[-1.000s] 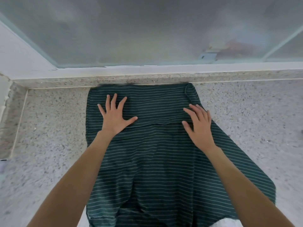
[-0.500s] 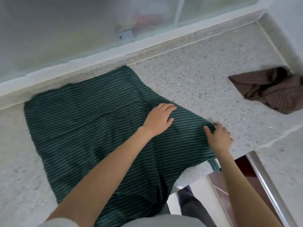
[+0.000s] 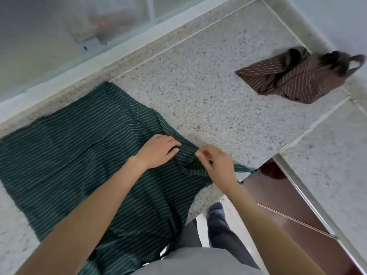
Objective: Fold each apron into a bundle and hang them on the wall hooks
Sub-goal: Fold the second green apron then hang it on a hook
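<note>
Green striped apron (image 3: 65, 155) lies spread flat on the speckled stone bench (image 3: 208, 92), filling the frame from approx 9 o'clock to centre. Its far edge runs along the raised ledge under the frosted window (image 3: 49, 30); its near part hangs over the bench front toward the person's body at 6 o'clock.

Left hand (image 3: 156, 153) rests palm down on the apron just left of centre, fingers together and lightly bent, tips pointing to 3 o'clock, pressing the cloth; nothing gripped.

Right hand (image 3: 216, 165) sits just beside it at the 3 o'clock side, close but not touching. Thumb & fingers curled, pinching the apron's corner, which is lifted off the bench and doubled back toward the left hand, so a small fold stands up between the two hands. A narrow green strap (image 3: 245, 168) runs out from under the right hand toward 3 o'clock, reaching the bench edge.

Brown striped apron (image 3: 294, 80) is crumpled in a loose heap at approx 2 o'clock, well apart from the green one, near the bench's far right corner by the wall. Its dark strap loop (image 3: 357, 63) sticks out to the right.

Below the bench edge at 4–5 o'clock: reddish-brown cabinet front (image 3: 288, 205) w/ a metal rail (image 3: 301, 195). Person's dark trouser leg (image 3: 224, 231) & grey top at 6 o'clock.
</note>
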`<control>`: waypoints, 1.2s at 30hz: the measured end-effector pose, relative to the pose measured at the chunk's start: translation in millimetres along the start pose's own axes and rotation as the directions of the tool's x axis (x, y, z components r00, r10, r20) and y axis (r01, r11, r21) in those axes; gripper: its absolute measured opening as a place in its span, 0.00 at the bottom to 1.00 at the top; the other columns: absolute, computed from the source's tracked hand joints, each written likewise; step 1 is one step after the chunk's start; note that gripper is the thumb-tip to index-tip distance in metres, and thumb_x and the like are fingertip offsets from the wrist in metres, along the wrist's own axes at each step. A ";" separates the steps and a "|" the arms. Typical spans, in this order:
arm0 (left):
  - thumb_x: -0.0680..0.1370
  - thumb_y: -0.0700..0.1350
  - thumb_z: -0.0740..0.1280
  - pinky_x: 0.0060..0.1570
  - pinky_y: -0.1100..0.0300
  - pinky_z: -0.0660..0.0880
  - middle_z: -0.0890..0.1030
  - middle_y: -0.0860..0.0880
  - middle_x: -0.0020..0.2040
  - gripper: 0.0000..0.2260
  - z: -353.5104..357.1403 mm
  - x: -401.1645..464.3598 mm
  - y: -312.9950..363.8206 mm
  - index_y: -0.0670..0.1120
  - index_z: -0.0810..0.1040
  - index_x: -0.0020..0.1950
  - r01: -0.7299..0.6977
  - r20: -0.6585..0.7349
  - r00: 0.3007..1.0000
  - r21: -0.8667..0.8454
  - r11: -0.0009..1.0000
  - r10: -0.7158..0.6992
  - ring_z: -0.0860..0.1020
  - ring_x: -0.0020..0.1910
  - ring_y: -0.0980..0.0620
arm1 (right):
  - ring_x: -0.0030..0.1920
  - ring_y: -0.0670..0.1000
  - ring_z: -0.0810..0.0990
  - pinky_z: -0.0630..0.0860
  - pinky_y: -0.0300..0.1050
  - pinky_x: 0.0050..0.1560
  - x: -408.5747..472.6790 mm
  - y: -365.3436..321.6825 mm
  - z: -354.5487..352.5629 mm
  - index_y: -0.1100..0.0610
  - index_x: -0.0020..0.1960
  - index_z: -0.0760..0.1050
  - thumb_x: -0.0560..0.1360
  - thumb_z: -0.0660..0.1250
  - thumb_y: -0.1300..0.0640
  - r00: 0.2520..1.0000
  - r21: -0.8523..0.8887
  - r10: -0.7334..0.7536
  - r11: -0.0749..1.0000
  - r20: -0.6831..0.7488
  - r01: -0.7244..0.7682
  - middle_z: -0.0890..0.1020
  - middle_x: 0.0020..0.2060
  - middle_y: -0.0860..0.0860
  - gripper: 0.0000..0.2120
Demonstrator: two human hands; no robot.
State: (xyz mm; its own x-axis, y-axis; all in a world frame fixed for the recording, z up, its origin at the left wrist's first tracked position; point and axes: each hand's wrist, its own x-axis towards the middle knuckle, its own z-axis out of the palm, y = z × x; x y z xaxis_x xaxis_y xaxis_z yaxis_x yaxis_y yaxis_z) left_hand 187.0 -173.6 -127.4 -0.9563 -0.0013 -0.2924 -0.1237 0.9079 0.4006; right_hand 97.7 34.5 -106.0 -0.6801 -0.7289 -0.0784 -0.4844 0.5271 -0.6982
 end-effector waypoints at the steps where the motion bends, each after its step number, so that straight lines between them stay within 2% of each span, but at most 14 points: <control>1: 0.82 0.53 0.54 0.66 0.57 0.61 0.75 0.53 0.65 0.17 2.5 -0.7 0.8 0.50 0.71 0.68 0.006 -0.023 1.000 -0.011 1.000 -0.006 0.71 0.64 0.54 | 0.43 0.49 0.79 0.78 0.49 0.41 8.0 0.7 -1.4 0.54 0.53 0.76 0.78 0.61 0.45 0.999 -0.089 0.038 0.995 -0.030 -0.041 0.80 0.46 0.49 0.14; 4: 0.81 0.51 0.57 0.64 0.56 0.65 0.74 0.51 0.64 0.17 7.6 4.7 4.8 0.49 0.70 0.68 0.032 -0.064 0.997 -0.001 0.999 -0.032 0.71 0.63 0.52 | 0.55 0.55 0.75 0.73 0.50 0.52 25.3 6.6 1.3 0.55 0.61 0.73 0.77 0.62 0.46 0.968 -0.377 0.195 0.918 0.158 -0.123 0.76 0.56 0.53 0.18; 7: 0.79 0.50 0.61 0.64 0.56 0.64 0.70 0.51 0.66 0.20 9.7 12.7 7.0 0.49 0.67 0.70 0.040 -0.061 0.997 0.059 0.997 -0.036 0.66 0.65 0.50 | 0.58 0.56 0.73 0.70 0.51 0.57 21.4 13.4 9.1 0.53 0.63 0.71 0.76 0.62 0.43 0.934 -0.465 0.247 0.879 0.259 -0.103 0.75 0.57 0.53 0.20; 11: 0.76 0.49 0.66 0.65 0.54 0.63 0.66 0.50 0.68 0.24 6.6 21.2 7.0 0.51 0.65 0.71 0.026 -0.033 0.999 0.077 0.997 -0.024 0.63 0.66 0.50 | 0.52 0.56 0.77 0.72 0.49 0.52 20.4 20.9 6.9 0.55 0.59 0.71 0.77 0.63 0.50 0.932 -0.407 0.263 0.902 0.248 -0.145 0.78 0.52 0.54 0.13; 13: 0.75 0.50 0.67 0.65 0.55 0.63 0.66 0.49 0.67 0.25 1.3 29.7 7.3 0.51 0.65 0.70 0.029 0.014 0.999 0.078 0.997 -0.030 0.62 0.67 0.49 | 0.49 0.56 0.77 0.72 0.46 0.48 27.5 22.3 -0.6 0.57 0.55 0.74 0.78 0.63 0.53 0.936 -0.314 0.242 0.936 0.255 -0.156 0.77 0.49 0.54 0.10; 15: 0.74 0.50 0.69 0.64 0.54 0.64 0.68 0.49 0.64 0.21 -4.8 40.3 8.5 0.51 0.69 0.65 0.016 0.046 0.999 0.079 0.997 -0.020 0.63 0.66 0.49 | 0.46 0.55 0.77 0.71 0.45 0.46 36.0 20.5 -11.0 0.57 0.51 0.73 0.78 0.61 0.54 0.935 -0.203 0.225 0.964 0.274 -0.172 0.76 0.47 0.53 0.07; 18: 0.72 0.50 0.70 0.55 0.56 0.70 0.74 0.52 0.54 0.12 -15.2 54.4 12.2 0.53 0.73 0.52 0.020 0.019 1.000 -0.037 0.999 -0.019 0.71 0.57 0.51 | 0.40 0.56 0.79 0.74 0.50 0.41 50.0 17.6 -31.3 0.54 0.49 0.67 0.80 0.58 0.55 0.926 -0.085 0.209 0.978 0.315 -0.192 0.80 0.42 0.55 0.03; 21: 0.71 0.50 0.72 0.48 0.54 0.75 0.79 0.53 0.51 0.12 -29.6 68.1 15.1 0.52 0.72 0.50 0.122 0.007 0.992 -0.241 0.963 -0.124 0.77 0.49 0.53 | 0.36 0.52 0.76 0.69 0.44 0.36 69.8 21.2 -59.6 0.51 0.50 0.66 0.77 0.63 0.60 0.952 -0.050 0.113 0.993 0.285 -0.103 0.78 0.37 0.53 0.07; 25: 0.71 0.50 0.73 0.46 0.53 0.76 0.79 0.53 0.50 0.17 -47.1 96.8 21.0 0.53 0.69 0.54 0.171 -0.102 0.971 -0.328 0.929 -0.214 0.77 0.46 0.55 | 0.38 0.50 0.71 0.62 0.42 0.37 118.8 34.5 -97.2 0.52 0.51 0.72 0.71 0.65 0.67 0.966 -0.133 0.011 0.991 0.259 0.025 0.71 0.42 0.52 0.13; 29: 0.72 0.48 0.71 0.50 0.54 0.73 0.74 0.48 0.58 0.21 -52.1 124.5 34.1 0.51 0.67 0.62 0.223 -0.260 0.903 -0.399 0.889 -0.342 0.74 0.49 0.53 | 0.45 0.55 0.71 0.65 0.44 0.43 173.9 41.4 -117.5 0.57 0.54 0.76 0.68 0.64 0.66 0.959 -0.349 -0.150 0.908 0.242 0.230 0.70 0.48 0.56 0.16; 31: 0.74 0.47 0.70 0.56 0.54 0.72 0.70 0.46 0.63 0.25 -47.4 127.8 37.3 0.50 0.65 0.67 0.262 -0.256 0.880 -0.441 0.859 -0.400 0.73 0.55 0.50 | 0.51 0.60 0.71 0.64 0.48 0.50 189.8 38.9 -113.3 0.57 0.55 0.77 0.68 0.64 0.61 0.944 -0.498 -0.219 0.807 0.247 0.318 0.72 0.52 0.60 0.16; 33: 0.75 0.47 0.69 0.64 0.54 0.67 0.63 0.44 0.69 0.28 -39.6 136.9 43.7 0.50 0.61 0.72 0.323 -0.222 0.859 -0.465 0.825 -0.461 0.67 0.65 0.47 | 0.61 0.61 0.67 0.59 0.51 0.58 207.8 48.9 -110.0 0.54 0.60 0.75 0.70 0.63 0.55 0.918 -0.593 -0.214 0.709 0.335 0.382 0.70 0.60 0.59 0.18; 34: 0.75 0.47 0.69 0.68 0.54 0.64 0.59 0.44 0.72 0.30 -35.0 136.5 46.1 0.50 0.59 0.73 0.340 -0.211 0.855 -0.462 0.819 -0.474 0.63 0.69 0.47 | 0.67 0.61 0.62 0.56 0.53 0.62 209.6 54.1 -105.0 0.53 0.63 0.73 0.71 0.64 0.53 0.905 -0.610 -0.197 0.683 0.377 0.403 0.67 0.66 0.58 0.20; 36: 0.75 0.48 0.68 0.70 0.53 0.60 0.56 0.44 0.74 0.31 -24.7 129.8 51.5 0.49 0.57 0.75 0.358 -0.239 0.842 -0.421 0.833 -0.483 0.59 0.72 0.47 | 0.71 0.61 0.59 0.53 0.58 0.67 202.2 65.0 -96.6 0.53 0.65 0.71 0.71 0.66 0.53 0.901 -0.562 -0.205 0.722 0.383 0.404 0.64 0.70 0.59 0.22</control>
State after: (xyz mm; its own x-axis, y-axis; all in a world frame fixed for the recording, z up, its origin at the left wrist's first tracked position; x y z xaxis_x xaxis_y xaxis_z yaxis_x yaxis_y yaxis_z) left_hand 49.9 -137.3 -123.3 -0.8092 -0.5397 -0.2322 -0.5572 0.5795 0.5948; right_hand -124.4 -36.5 -98.6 -0.3021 -0.9321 -0.1998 -0.9335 0.3317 -0.1363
